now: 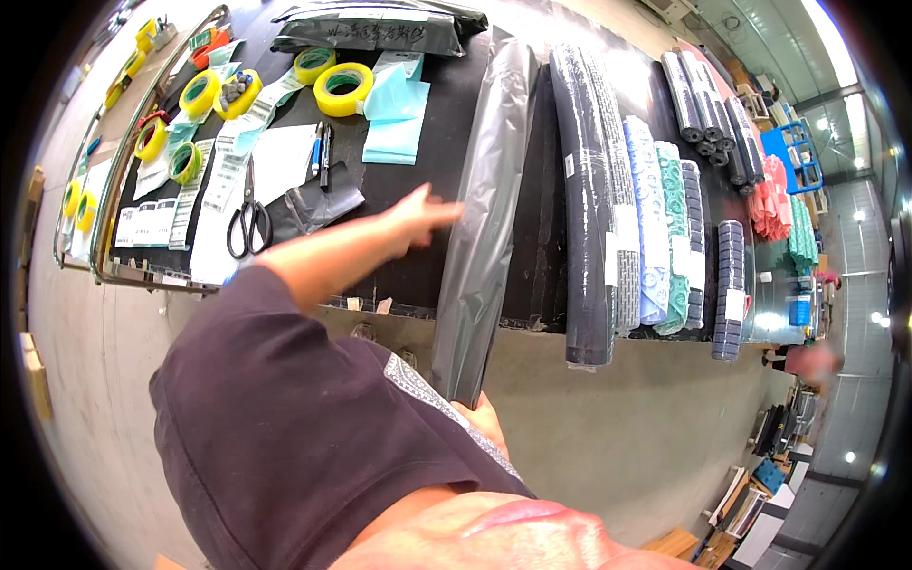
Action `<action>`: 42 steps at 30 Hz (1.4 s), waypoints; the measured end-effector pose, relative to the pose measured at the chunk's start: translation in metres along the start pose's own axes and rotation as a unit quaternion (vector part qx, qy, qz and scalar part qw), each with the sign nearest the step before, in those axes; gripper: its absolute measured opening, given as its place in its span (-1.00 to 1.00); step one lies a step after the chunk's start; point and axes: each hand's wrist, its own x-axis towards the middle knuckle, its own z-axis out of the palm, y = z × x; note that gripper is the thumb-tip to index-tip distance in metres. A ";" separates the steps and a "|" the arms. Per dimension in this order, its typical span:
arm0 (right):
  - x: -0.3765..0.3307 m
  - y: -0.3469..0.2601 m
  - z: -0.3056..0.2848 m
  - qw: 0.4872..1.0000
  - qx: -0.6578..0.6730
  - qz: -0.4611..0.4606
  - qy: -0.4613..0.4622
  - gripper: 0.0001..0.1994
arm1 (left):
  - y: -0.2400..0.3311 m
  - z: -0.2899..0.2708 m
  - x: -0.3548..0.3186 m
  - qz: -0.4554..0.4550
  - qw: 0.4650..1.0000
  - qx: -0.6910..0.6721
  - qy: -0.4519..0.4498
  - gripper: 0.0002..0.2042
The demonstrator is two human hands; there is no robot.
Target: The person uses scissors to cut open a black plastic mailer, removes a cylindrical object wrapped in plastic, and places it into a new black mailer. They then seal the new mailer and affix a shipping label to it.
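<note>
A long roll in a glossy black plastic bag (483, 218) lies across the table, its near end jutting past the front edge. My right hand (484, 424) grips that near end; most of its fingers are hidden. My left hand (425, 218) reaches from the left to the roll's middle, fingers stretched out and slightly blurred, the tips at the bag's left side. Nothing shows in that hand. Black-handled scissors (249, 223) lie left of my forearm, beside two pens (325, 152) and a scrap of black plastic (318, 201).
The black table (399, 275) also bears yellow tape rolls (343, 89), light-blue label sheets (396, 119) and a black parcel (380, 30) at the back. Right of the bag stand several wrapped rolls, including a dark one (584, 209) overhanging the edge. A blurred person (807, 359) is far right.
</note>
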 end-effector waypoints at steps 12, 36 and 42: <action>0.081 -0.078 0.019 0.997 0.019 -0.074 0.031 -0.70 | -0.076 0.032 -0.102 0.013 0.987 0.145 -0.071 -0.76; 0.022 0.017 -0.027 0.998 0.009 -0.060 0.006 -0.87 | -0.131 0.012 -0.150 -0.083 0.996 0.019 -0.020 -0.70; 0.006 0.052 -0.040 0.992 0.020 -0.121 -0.013 -0.76 | -0.165 -0.003 -0.195 -0.017 0.999 0.033 -0.035 -0.69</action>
